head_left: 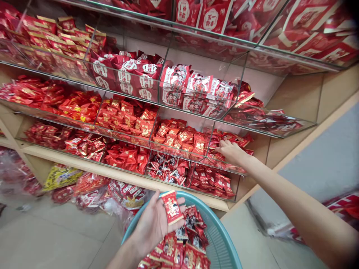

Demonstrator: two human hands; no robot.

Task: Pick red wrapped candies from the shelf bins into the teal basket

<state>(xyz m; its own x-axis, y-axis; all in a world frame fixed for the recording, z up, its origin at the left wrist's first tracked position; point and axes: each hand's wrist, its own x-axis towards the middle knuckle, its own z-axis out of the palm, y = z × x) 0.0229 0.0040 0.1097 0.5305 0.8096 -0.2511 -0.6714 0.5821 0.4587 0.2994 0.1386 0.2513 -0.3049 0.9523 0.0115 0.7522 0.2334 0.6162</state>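
Red packet [172, 207] lies over the basket [219, 221] on the left hand [153, 224], fingers wide; keep that palm level. Beyond the basket, the right hand [232, 152] touches bin packets [241, 141], fingertip grip unclear

Lighting bright and even, no single source visible. Pale glare along the clear shelf dividers [157, 89]. Right forearm [297, 201] soft with blur; wide-angle stretch toward the edges; dark vignetting at the right-hand corners.
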